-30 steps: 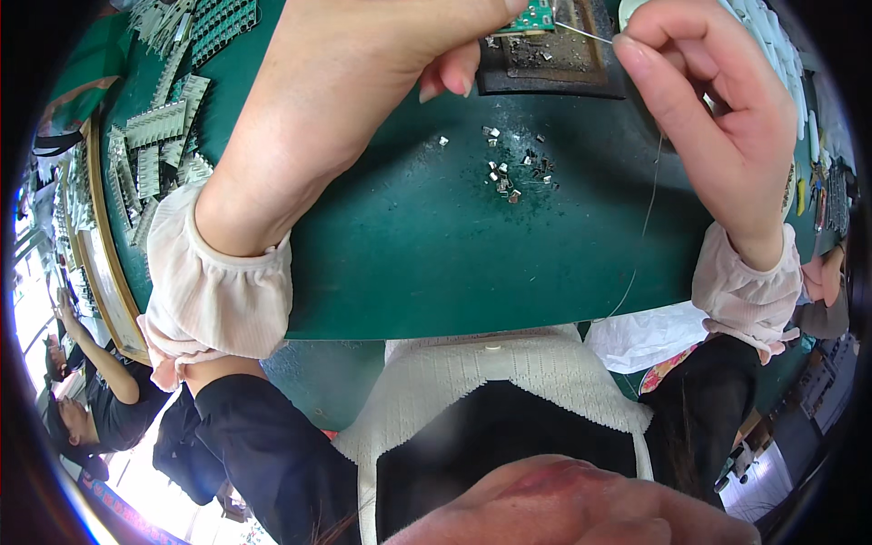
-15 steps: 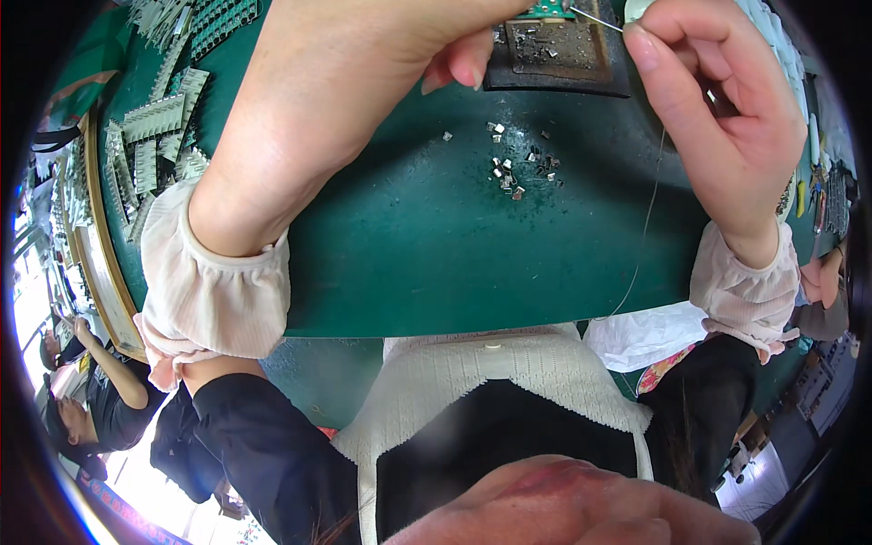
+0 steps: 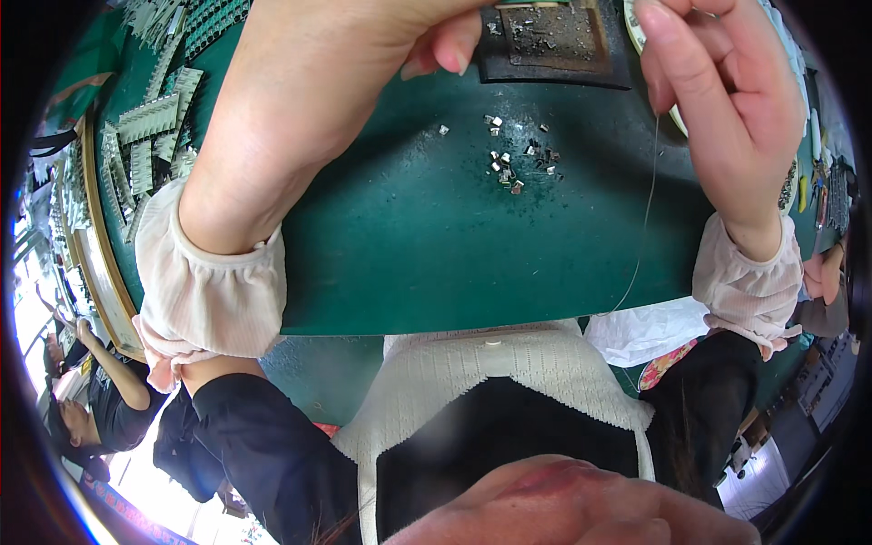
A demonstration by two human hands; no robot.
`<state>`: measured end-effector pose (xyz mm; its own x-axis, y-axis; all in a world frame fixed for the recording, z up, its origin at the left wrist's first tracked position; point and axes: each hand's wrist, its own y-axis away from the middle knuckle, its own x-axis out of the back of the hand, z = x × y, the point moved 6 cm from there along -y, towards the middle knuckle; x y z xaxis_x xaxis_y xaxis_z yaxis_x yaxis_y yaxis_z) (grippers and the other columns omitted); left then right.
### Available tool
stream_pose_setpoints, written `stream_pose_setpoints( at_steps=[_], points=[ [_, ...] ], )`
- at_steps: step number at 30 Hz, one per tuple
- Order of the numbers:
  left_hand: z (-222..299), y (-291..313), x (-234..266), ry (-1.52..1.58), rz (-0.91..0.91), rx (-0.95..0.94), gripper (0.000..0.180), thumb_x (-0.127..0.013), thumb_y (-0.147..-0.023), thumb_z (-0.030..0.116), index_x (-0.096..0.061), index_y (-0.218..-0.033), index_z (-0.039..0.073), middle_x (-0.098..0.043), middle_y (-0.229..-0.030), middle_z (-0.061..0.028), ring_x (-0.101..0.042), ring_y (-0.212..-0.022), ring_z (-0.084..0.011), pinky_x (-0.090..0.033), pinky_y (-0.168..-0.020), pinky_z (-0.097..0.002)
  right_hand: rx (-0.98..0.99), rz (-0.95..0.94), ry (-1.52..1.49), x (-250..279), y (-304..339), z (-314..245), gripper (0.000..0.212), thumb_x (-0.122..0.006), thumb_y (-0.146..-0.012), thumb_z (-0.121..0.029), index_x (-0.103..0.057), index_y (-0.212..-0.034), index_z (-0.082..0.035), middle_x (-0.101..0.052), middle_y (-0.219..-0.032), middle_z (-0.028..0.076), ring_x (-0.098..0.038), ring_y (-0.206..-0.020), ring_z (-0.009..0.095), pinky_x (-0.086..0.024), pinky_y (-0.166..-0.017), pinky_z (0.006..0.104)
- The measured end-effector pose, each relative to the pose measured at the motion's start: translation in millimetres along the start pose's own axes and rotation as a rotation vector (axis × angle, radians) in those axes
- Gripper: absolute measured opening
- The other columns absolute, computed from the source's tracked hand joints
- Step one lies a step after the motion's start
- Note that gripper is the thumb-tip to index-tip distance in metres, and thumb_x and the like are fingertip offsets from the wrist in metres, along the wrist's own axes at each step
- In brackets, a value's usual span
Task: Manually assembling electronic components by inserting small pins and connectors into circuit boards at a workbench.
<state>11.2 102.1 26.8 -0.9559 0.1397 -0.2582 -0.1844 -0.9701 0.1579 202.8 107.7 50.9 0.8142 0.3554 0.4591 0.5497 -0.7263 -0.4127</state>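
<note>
Over the green bench (image 3: 436,236) both of my hands work at the far edge, either side of a dark square tray (image 3: 554,45) that I will use as my landmark. My left hand (image 3: 336,82) comes in from the left of the tray, its fingers curled down toward the tray's near left corner; the fingertips run out of the top of the view, so I cannot tell whether they grip anything. My right hand (image 3: 727,100) sits just right of the tray, fingers pinched together on a thin wire (image 3: 647,209), which hangs from the pinch and curves down past the bench's near edge, well below the tray. Just nearer to me than the tray, a scatter of small metal bits (image 3: 510,159) lies on the bare green surface, between my two forearms and touching neither. Far to the left of the tray, rows of pale green circuit strips (image 3: 150,118) are stacked along the bench's left rim. Both my wrists wear gathered pale sleeve covers (image 3: 204,291). Below and left of the tray, beyond the bench, another person (image 3: 100,400) in dark clothing is seated.
</note>
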Motion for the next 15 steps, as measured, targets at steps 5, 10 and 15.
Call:
stream_pose_setpoints(
  at_steps=[5,10,15],
  points=[
    [-6.2,9.0,-1.6,0.004,-0.041,0.104,0.024,-0.071,-0.096,0.005,-0.062,-0.117,-0.002,-0.072,-0.088,-0.0044,-0.057,-0.054,-0.0052,-0.042,-0.048,-0.0185,-0.191,-0.062,-0.019,8.3,8.0,8.5,0.020,-0.075,-0.089,0.000,-0.064,-0.105,-0.002,-0.063,-0.079,0.005,-0.055,-0.061,0.008,-0.042,-0.056,0.0222],
    [-13.0,6.1,1.9,-0.056,0.042,0.065,0.030,-0.071,-0.095,0.004,-0.062,-0.123,-0.003,-0.074,-0.111,-0.0088,-0.069,-0.095,-0.0099,-0.055,-0.086,-0.0242,-0.370,-0.295,0.242,-3.3,19.4,21.0,0.026,-0.076,-0.083,0.001,-0.069,-0.108,-0.005,-0.060,-0.077,0.006,-0.056,-0.064,0.013,-0.045,-0.060,0.0251],
    [-6.3,10.0,5.1,0.051,-0.109,0.035,0.032,-0.069,-0.096,0.002,-0.061,-0.126,-0.004,-0.073,-0.117,-0.0109,-0.069,-0.101,-0.0118,-0.055,-0.093,-0.0254,-0.023,-0.385,0.434,-33.8,24.0,8.9,0.020,-0.074,-0.083,0.001,-0.066,-0.102,-0.001,-0.065,-0.087,0.010,-0.065,-0.075,0.025,-0.053,-0.069,0.0354]
  ],
)
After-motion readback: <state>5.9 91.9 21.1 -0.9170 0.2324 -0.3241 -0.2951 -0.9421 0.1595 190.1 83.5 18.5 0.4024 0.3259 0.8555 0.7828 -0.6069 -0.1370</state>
